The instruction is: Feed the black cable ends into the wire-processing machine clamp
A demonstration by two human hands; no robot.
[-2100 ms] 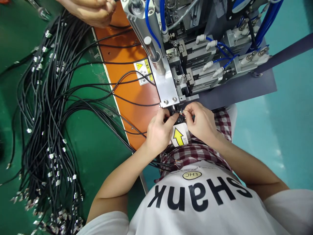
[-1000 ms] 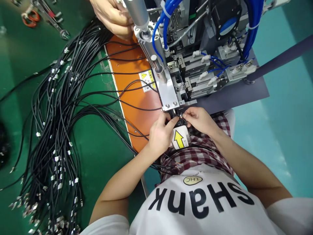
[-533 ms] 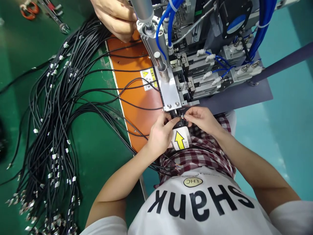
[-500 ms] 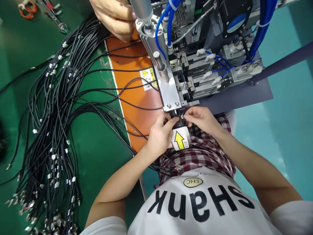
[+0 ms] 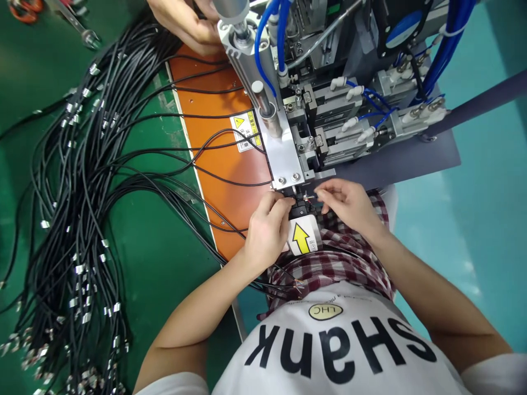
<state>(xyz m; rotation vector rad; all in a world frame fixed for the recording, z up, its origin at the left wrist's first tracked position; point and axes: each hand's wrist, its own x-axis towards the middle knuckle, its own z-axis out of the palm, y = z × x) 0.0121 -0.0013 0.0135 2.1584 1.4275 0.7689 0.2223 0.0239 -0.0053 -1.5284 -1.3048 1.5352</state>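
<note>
The green table carries a large heap of black cables, with the machine beside it. A co-worker's hand is at the machine's far end. Near the person, the left hand is curled, thumb and forefinger at the black block; whether they grip a cable is hidden. The right hand is loosely bent, fingertips close together just beside the wires; I cannot tell if it holds one. The wires lie bared over the block, between the hands.

The step looks like spreading and seating wire ends; the next move seems to call for keeping them aligned. Compared with half a second ago, both hands' fingertips sit farther from the wires, leaving more of them showing.
</note>
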